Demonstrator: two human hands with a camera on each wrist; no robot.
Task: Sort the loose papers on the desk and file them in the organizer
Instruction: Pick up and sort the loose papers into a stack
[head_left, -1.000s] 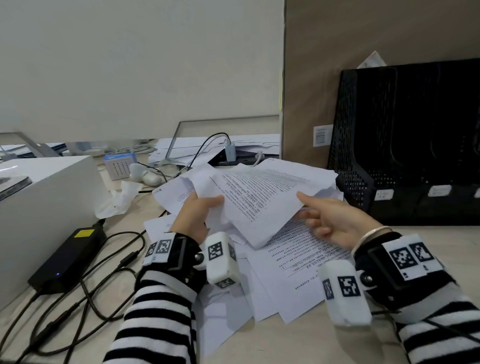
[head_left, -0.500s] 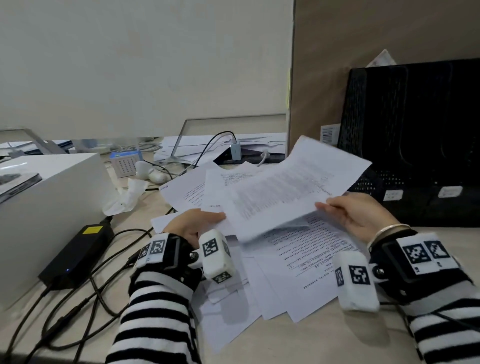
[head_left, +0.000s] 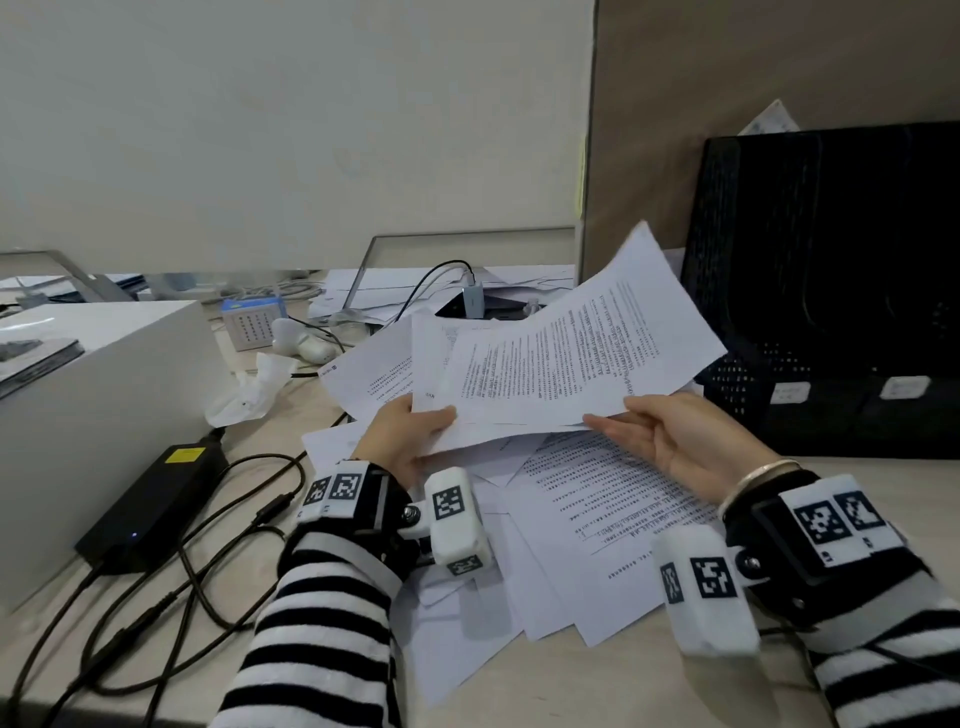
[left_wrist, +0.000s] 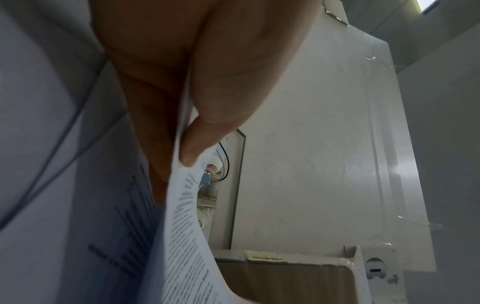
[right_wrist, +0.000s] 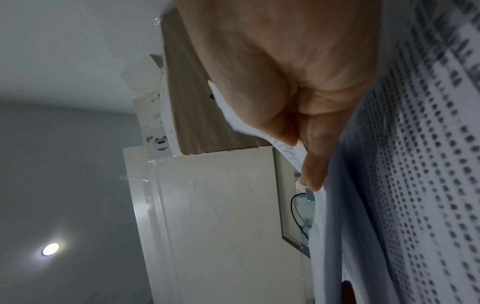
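Observation:
Several printed white sheets (head_left: 566, 358) are held up above the desk, tilted toward the camera. My left hand (head_left: 415, 426) pinches their lower left edge, thumb on top; the left wrist view shows the thumb (left_wrist: 205, 131) pressing the sheet's edge (left_wrist: 182, 205). My right hand (head_left: 670, 431) pinches the lower right edge, and in the right wrist view its fingers (right_wrist: 311, 164) clamp the paper (right_wrist: 389, 205). More loose printed pages (head_left: 597, 519) lie in a messy pile on the desk under both hands. The black mesh organizer (head_left: 831, 291) stands at the right rear, its slots dark.
A black power brick (head_left: 156, 499) with tangled cables (head_left: 208, 587) lies at the left. A white box (head_left: 88, 415) stands at the far left. A crumpled tissue (head_left: 254, 389), a small blue-topped calendar (head_left: 254, 322) and a wooden partition (head_left: 727, 104) sit behind.
Both hands have lifted the held sheets higher off the pile and tilted them upright toward the organizer side. The right hand went from reaching at the sheet's edge to pinching it.

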